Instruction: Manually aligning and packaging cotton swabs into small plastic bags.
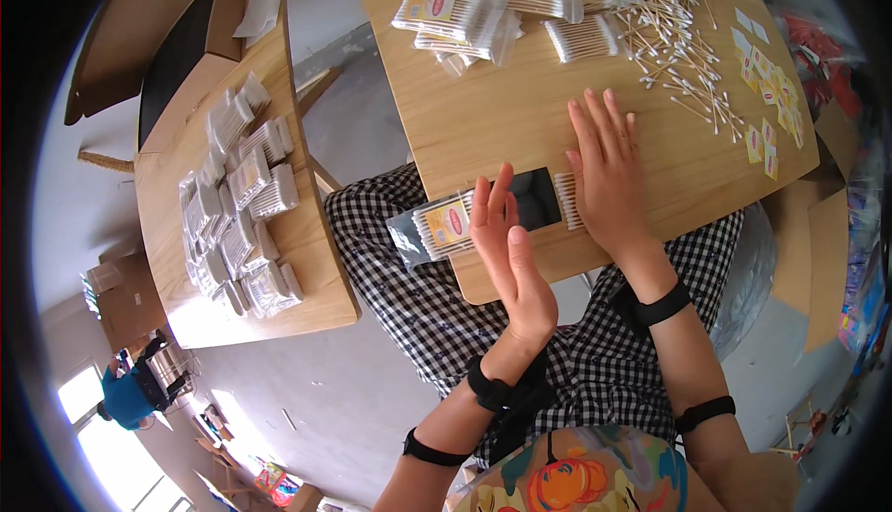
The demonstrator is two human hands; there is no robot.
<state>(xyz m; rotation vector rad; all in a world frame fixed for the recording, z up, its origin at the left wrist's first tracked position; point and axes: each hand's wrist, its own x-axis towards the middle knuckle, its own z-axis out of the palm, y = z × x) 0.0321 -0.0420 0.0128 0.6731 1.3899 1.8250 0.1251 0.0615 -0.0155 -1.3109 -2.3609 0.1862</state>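
Note:
My left hand [513, 275] is open, fingers stretched out and turned on edge, over the right part of a clear packet of cotton swabs [426, 229] with a yellow label. Whether it touches the packet I cannot tell. The packet lies at the table's near left edge and partly overhangs it. A flat black rectangle [537, 198] lies just right of that hand. My right hand [609, 182] is open, palm down, with its fingers pointing away over the tabletop. Against its left side sits a short row of loose cotton swabs [566, 202], partly hidden by the hand.
Filled swab packets [455, 18] are stacked at the far side of the table [483, 108]. Loose swabs [664, 38] spread at the far right, beside small yellow labels [776, 94]. More packets [242, 196] cover a second table at left, near a cardboard box [209, 57].

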